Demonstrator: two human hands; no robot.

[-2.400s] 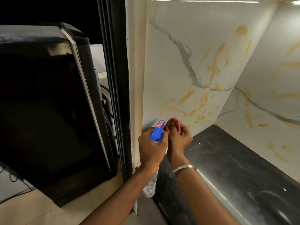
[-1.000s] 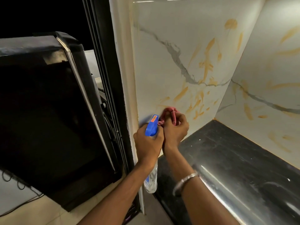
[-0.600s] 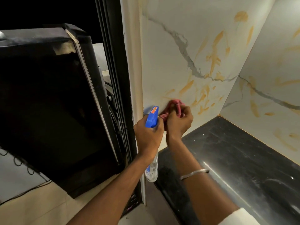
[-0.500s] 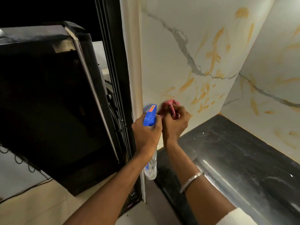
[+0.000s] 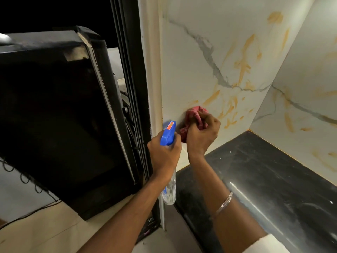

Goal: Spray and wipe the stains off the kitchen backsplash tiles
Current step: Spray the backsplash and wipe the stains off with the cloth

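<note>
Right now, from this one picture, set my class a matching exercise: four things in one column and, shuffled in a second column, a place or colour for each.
Column one:
1. spray bottle
2. cloth
3. countertop
4. bangle

Column two:
A. worn on the right arm
B. black, below the stained tiles
C. gripped by the left hand
D. pink, held against those tiles by the right hand

Pairs: 1-C, 2-D, 3-B, 4-A.

Countertop (image 5: 269,176) | black, glossy | white specks (image 5: 230,152) (scattered) on top
</note>
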